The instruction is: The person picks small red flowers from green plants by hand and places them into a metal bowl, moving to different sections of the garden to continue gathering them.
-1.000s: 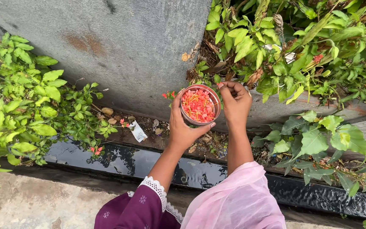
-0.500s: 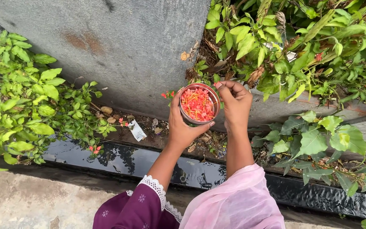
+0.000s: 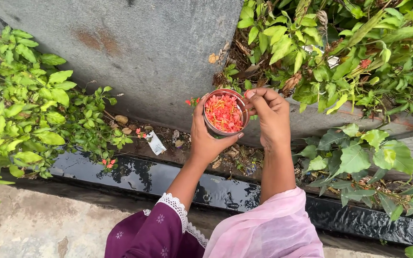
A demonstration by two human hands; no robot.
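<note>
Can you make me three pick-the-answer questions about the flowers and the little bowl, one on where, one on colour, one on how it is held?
1. Where is the small round metal bowl?
A. On the ground
B. In the left hand
C. In the water

2. What colour are most of the small flowers in the bowl?
A. Red
B. Blue
C. White

3. How are the right hand's fingers?
A. Spread flat
B. Pinched together at the bowl's rim
C. Gripping a leaf

Answers:
1 B: the left hand cups the bowl from below.
2 A: red blossoms fill the bowl.
3 B: the right hand has its fingers bunched by the rim.
</note>
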